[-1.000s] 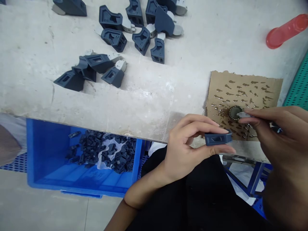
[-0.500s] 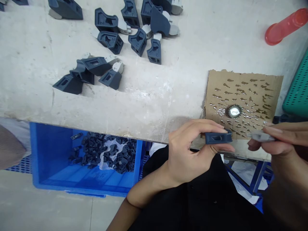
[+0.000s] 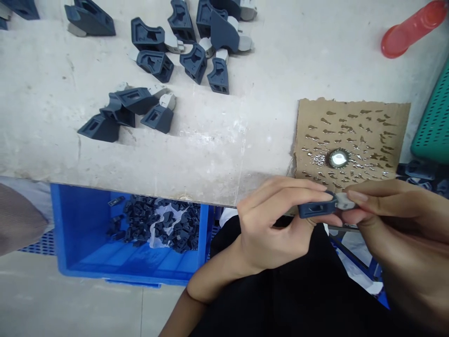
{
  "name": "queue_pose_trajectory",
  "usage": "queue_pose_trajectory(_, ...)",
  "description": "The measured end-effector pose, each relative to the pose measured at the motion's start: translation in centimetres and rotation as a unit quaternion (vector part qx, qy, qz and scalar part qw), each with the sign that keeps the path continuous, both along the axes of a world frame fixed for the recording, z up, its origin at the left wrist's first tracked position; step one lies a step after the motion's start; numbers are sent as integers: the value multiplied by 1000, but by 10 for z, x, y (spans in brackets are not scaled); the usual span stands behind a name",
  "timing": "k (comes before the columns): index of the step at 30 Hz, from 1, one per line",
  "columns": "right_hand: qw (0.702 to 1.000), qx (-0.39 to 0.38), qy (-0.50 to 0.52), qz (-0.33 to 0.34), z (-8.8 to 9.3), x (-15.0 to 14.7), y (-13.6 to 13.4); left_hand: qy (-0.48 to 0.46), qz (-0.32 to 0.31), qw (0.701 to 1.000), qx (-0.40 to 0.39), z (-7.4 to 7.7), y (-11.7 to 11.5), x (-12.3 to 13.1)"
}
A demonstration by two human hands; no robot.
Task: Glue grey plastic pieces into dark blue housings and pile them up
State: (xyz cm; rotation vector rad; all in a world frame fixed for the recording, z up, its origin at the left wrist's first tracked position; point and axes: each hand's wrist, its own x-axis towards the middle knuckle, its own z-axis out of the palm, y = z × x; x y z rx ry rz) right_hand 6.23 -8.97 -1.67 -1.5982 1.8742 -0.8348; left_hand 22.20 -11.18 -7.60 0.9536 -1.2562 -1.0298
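Observation:
My left hand (image 3: 277, 224) pinches a dark blue-grey plastic block (image 3: 316, 207) with a slot in its side, over the table's front edge. From the right, my right hand (image 3: 396, 215) closes thumb and fingers on a small light-grey plastic piece (image 3: 345, 201). That piece meets the right end of the block; how deep it sits in there is hidden by my fingers. Just beyond both hands lies a cardboard sheet (image 3: 315, 112) dotted with wet, shiny brown drops, with a small round cap (image 3: 339, 158) holding glossy liquid on it.
Several dark blocks with light-grey pieces (image 3: 156, 117) lie on the left of the table (image 3: 210, 154). Below the edge stands a blue crate (image 3: 129, 276) of dark parts. A red bottle-like object (image 3: 410, 30) and a green basket (image 3: 433, 126) are at right. Another person's covered limb (image 3: 21, 215) shows at left.
My right hand has moved left, bringing the light-grey piece against the block's end. My left hand still holds the block at nearly the same spot. The camera view has shifted slightly.

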Motion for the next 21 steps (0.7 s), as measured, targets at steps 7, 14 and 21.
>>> queue_pose_trajectory(7, 994, -53, 36, 88, -6, -7, 3, -47, -9, 998, -45, -2, -3, 2)
queue_pose_trajectory(14, 992, -43, -92, 81, -23, 3, 6, -43, -21, 999, 2, -2, 2, 5)
queue_pose_trajectory(21, 982, -25, -182, 30, -27, -1, -1, -193, 16, 980, 36, 18, -23, 52)
